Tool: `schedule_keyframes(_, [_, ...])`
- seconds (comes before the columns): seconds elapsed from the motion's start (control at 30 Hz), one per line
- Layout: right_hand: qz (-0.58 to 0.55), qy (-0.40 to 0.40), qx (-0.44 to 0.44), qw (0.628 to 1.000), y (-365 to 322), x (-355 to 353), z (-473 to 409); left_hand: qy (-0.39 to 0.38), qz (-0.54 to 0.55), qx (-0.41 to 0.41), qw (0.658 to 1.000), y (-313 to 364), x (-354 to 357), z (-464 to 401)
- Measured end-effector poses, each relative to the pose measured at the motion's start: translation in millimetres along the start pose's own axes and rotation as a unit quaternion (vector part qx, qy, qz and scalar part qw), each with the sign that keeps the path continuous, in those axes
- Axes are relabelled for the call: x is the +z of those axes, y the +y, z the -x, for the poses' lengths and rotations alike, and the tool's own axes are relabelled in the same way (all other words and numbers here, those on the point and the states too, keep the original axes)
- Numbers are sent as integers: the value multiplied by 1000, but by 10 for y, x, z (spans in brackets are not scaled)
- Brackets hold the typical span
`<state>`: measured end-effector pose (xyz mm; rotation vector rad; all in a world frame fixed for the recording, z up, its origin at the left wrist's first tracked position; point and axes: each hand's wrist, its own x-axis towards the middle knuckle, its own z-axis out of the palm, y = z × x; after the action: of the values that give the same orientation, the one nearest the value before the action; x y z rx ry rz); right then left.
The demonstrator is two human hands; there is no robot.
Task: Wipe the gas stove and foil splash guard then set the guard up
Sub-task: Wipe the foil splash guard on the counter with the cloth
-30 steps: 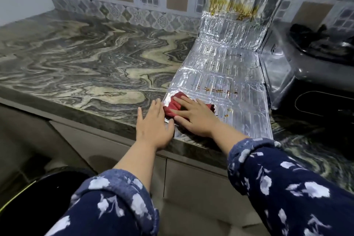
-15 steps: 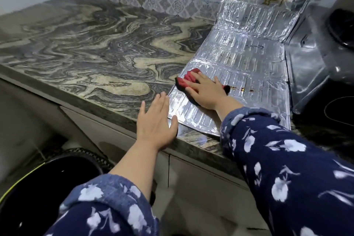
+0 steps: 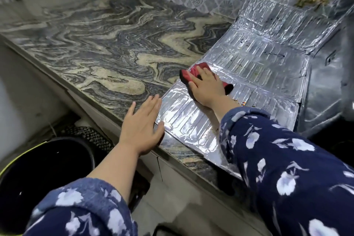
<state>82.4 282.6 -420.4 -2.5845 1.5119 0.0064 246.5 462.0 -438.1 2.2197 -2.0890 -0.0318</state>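
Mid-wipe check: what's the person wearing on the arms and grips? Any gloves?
Both arms wear loose navy-blue sleeves printed with white and pale-blue flowers: the left sleeve and the right sleeve, each stopping short of the wrist. No glove, ring or watch shows on the left grip or the right grip.

Glossy embossed foil guard (image 3: 249, 67) (creased)

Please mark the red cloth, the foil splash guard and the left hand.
red cloth (image 3: 194, 70), head view, its exposed red corner.
foil splash guard (image 3: 258, 67), head view, a bare flat panel.
left hand (image 3: 142, 120), head view, back of the hand.
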Motion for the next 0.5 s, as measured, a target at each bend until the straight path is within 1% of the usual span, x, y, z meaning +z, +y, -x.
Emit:
schedule_keyframes(0.13, [-9,-8,-65,998,-233,65,416,-15,-15,-5,1000,12,-12,0])
schedule_keyframes(0.3, [-5,-24,-111,993,-421,129,1016,-28,-11,-12,999,33,-38,-4])
schedule_keyframes(0.4, [-9,-34,-120,992,-297,114,1208,-34,-11,-11,999,34,-38,-7])
schedule_keyframes(0.5, [-4,-38,-104,994,-118,72,1209,-34,-12,-5,999,14,-27,-2])
